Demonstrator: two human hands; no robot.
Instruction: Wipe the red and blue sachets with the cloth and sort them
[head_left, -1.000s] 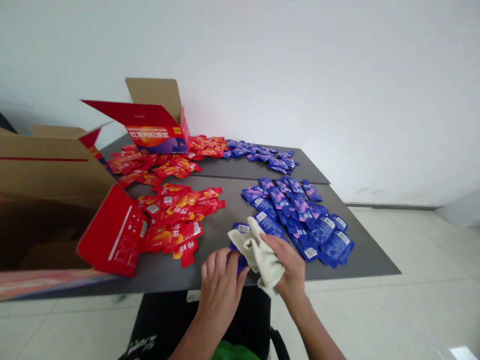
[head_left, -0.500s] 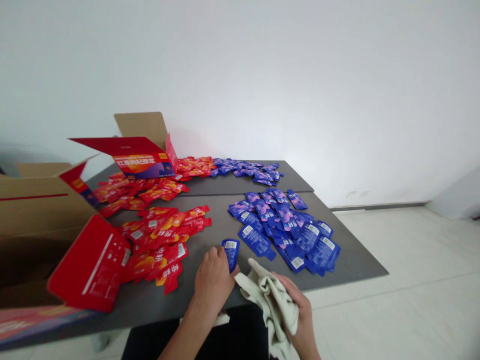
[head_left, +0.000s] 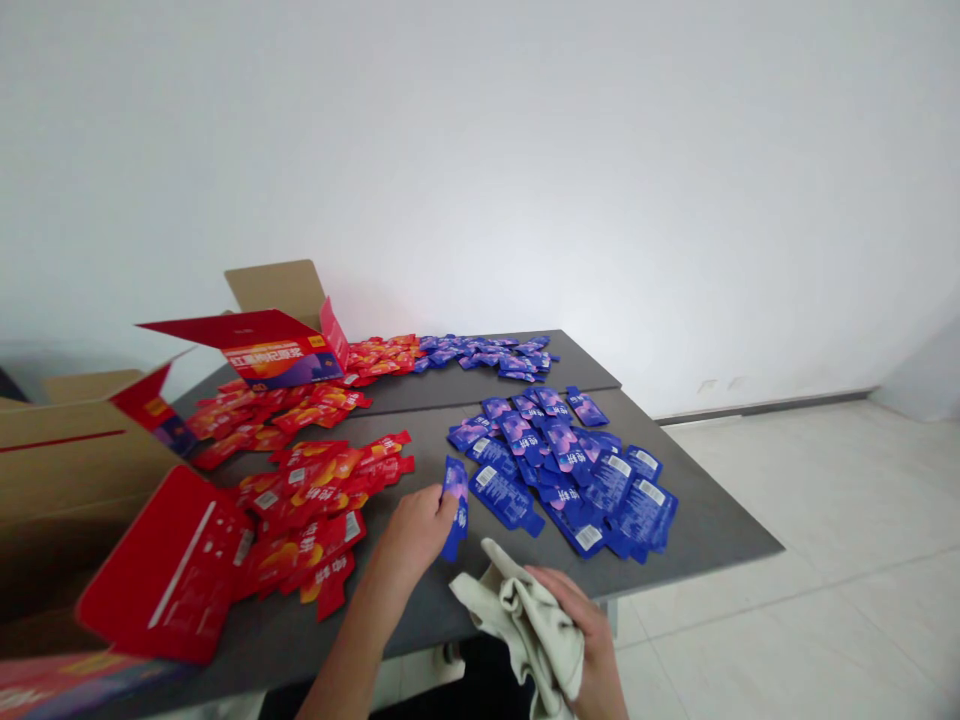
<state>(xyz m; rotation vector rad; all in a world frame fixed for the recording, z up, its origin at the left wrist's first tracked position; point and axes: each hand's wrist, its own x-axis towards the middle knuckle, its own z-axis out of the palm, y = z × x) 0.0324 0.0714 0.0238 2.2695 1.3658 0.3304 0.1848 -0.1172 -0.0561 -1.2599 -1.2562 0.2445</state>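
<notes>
Between the thumb and fingers of my left hand (head_left: 420, 530) is a single blue sachet (head_left: 456, 505), tilted up off the table with its purple printed face showing. My right hand (head_left: 589, 635) grips a bunched pale green cloth (head_left: 525, 615) at the table's front edge; part of the cloth hangs below. To the right of the held sachet lies a heap of blue sachets (head_left: 570, 470), some with barcodes up. On the left, close to my left forearm, lies a pile of red sachets (head_left: 307, 510).
An open carton (head_left: 82, 460) with a red flap (head_left: 169, 570) stands at the near left. Behind it is another open red carton (head_left: 277, 360). More red sachets (head_left: 382, 355) and blue sachets (head_left: 487, 355) lie along the far part of the grey table (head_left: 705, 540).
My left hand has lifted the blue sachet and turned it from its barcode side to its purple side. The right hand still grips the cloth. The whole view has shifted slightly.
</notes>
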